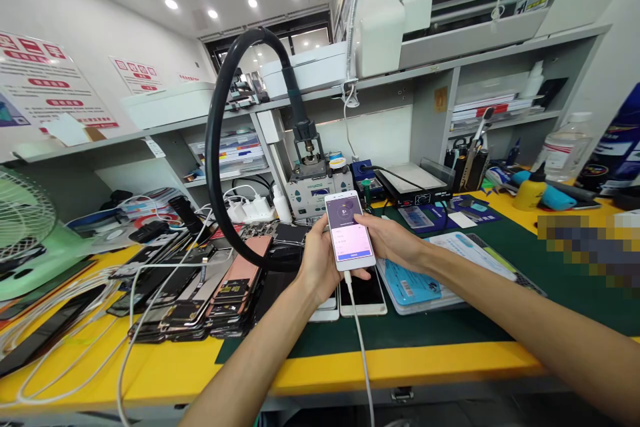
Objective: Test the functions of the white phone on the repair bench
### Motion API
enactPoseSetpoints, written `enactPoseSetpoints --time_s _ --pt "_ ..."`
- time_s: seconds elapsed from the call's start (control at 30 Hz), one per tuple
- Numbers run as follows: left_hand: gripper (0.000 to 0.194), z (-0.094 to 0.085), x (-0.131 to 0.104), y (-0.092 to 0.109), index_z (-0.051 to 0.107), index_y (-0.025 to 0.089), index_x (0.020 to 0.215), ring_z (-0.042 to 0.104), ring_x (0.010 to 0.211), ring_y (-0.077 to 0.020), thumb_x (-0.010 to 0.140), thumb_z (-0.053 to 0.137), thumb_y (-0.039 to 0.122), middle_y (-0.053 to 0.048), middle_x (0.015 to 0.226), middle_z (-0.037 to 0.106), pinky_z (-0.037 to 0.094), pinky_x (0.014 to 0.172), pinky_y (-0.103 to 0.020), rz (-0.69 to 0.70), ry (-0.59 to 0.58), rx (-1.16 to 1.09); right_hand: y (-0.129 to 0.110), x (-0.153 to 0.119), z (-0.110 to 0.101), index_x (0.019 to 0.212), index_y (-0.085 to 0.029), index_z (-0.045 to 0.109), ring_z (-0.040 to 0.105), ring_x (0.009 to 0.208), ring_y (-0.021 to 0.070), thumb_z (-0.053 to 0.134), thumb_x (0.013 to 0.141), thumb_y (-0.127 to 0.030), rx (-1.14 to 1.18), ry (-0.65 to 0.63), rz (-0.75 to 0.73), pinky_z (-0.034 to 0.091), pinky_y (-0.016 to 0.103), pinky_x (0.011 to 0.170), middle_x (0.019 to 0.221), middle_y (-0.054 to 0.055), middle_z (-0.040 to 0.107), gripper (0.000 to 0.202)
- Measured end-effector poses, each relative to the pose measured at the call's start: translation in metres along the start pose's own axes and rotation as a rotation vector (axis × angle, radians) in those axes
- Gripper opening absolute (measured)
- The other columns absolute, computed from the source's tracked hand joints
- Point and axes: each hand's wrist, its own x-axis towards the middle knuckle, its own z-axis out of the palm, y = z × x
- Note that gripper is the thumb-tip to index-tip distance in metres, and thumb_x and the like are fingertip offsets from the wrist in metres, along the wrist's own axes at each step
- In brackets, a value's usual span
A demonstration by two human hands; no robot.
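A white phone [349,230] with its screen lit is held upright above the green mat [425,330]. My left hand [320,257] wraps around its left side and back. My right hand [387,239] is at the phone's right edge, its thumb or a finger over the screen's right side; its other fingers are partly hidden. A white cable [359,337] is plugged into the phone's bottom edge and hangs down past the table edge. Beneath the hands lies another phone with a dark screen [364,297], beside a partly hidden white device.
Stacked phone parts [233,283] and looping white cables [75,373] fill the left side. A thick black hose [215,147] arches beside the left forearm. Blue packages [415,280], a yellow bottle [530,192] and a green fan [37,233] also stand or lie around.
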Motion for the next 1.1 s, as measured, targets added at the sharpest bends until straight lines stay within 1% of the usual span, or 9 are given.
enactPoseSetpoints --time_s 0.17,0.3,0.4,0.6,0.7,0.8,0.93,1.0,1.1 --pt "0.057 0.0012 -0.0001 0.0003 0.063 0.008 0.124 0.071 0.073 -0.0261 0.097 0.039 0.053 -0.017 0.086 0.072 0.061 0.053 -0.034 -0.002 0.012 -0.018 0.0016 0.0013 -0.0002 0.120 -0.020 0.056 0.065 0.078 0.0223 0.052 0.095 -0.047 -0.002 0.031 -0.018 0.052 0.031 0.063 0.092 0.008 0.070 0.037" --pt "0.058 0.0020 0.0002 -0.0001 0.064 0.009 0.122 0.071 0.073 -0.0257 0.097 0.037 0.053 -0.016 0.087 0.072 0.061 0.054 -0.034 0.002 0.018 -0.011 0.0024 0.0013 -0.0008 0.124 -0.021 0.056 0.066 0.078 0.0213 0.061 0.091 -0.040 -0.095 0.047 -0.025 0.052 0.029 0.061 0.093 0.008 0.070 0.038" --pt "0.059 0.0024 0.0003 -0.0008 0.065 0.008 0.121 0.071 0.074 -0.0257 0.098 0.036 0.054 -0.017 0.087 0.072 0.061 0.055 -0.035 0.007 0.011 -0.002 0.0038 0.0022 -0.0021 0.121 -0.020 0.057 0.066 0.077 0.0208 0.064 0.090 -0.036 -0.135 0.066 -0.032 0.050 0.027 0.058 0.094 0.009 0.071 0.036" --pt "0.060 0.0046 -0.0019 -0.0005 0.064 0.006 0.120 0.071 0.075 -0.0260 0.098 0.035 0.054 -0.017 0.087 0.072 0.062 0.057 -0.035 0.006 0.019 -0.038 0.0042 0.0028 -0.0017 0.116 -0.019 0.060 0.065 0.073 0.0206 0.059 0.091 -0.043 -0.019 0.070 -0.029 0.052 0.030 0.059 0.087 0.007 0.070 0.034" --pt "0.062 0.0052 -0.0031 -0.0005 0.064 0.006 0.120 0.072 0.076 -0.0265 0.097 0.035 0.056 -0.017 0.087 0.072 0.062 0.057 -0.035 0.006 0.006 -0.054 0.0017 0.0017 0.0006 0.116 -0.019 0.059 0.065 0.071 0.0204 0.054 0.094 -0.042 0.017 0.078 -0.018 0.052 0.029 0.058 0.087 0.008 0.070 0.032" --pt "0.060 0.0047 -0.0033 -0.0009 0.063 0.006 0.121 0.072 0.076 -0.0268 0.097 0.039 0.055 -0.017 0.088 0.072 0.062 0.058 -0.035 0.011 -0.012 -0.058 -0.0008 0.0002 0.0025 0.116 -0.017 0.059 0.065 0.069 0.0204 0.050 0.096 -0.044 0.028 0.067 -0.022 0.051 0.028 0.055 0.088 0.010 0.071 0.035" --pt "0.049 0.0036 -0.0019 -0.0002 0.060 0.007 0.124 0.072 0.075 -0.0265 0.095 0.044 0.043 -0.016 0.090 0.072 0.063 0.059 -0.037 0.019 -0.016 -0.063 -0.0003 0.0006 0.0011 0.114 -0.014 0.062 0.066 0.068 0.0217 0.048 0.096 -0.049 0.052 0.042 -0.020 0.051 0.029 0.054 0.087 0.011 0.073 0.042" --pt "0.043 0.0028 -0.0007 0.0002 0.059 0.007 0.125 0.072 0.075 -0.0264 0.093 0.048 0.033 -0.016 0.091 0.073 0.063 0.060 -0.038 0.019 -0.018 -0.059 0.0020 0.0022 -0.0013 0.113 -0.013 0.064 0.067 0.072 0.0235 0.047 0.096 -0.052 0.075 0.028 -0.018 0.053 0.031 0.056 0.089 0.012 0.074 0.045" --pt "0.043 0.0012 0.0011 0.0004 0.056 0.006 0.127 0.072 0.076 -0.0270 0.087 0.049 0.022 -0.016 0.093 0.073 0.063 0.062 -0.040 0.023 -0.031 -0.056 0.0056 0.0045 -0.0049 0.113 -0.014 0.065 0.069 0.078 0.0249 0.046 0.095 -0.055 0.094 0.002 -0.014 0.054 0.032 0.059 0.095 0.013 0.074 0.049"
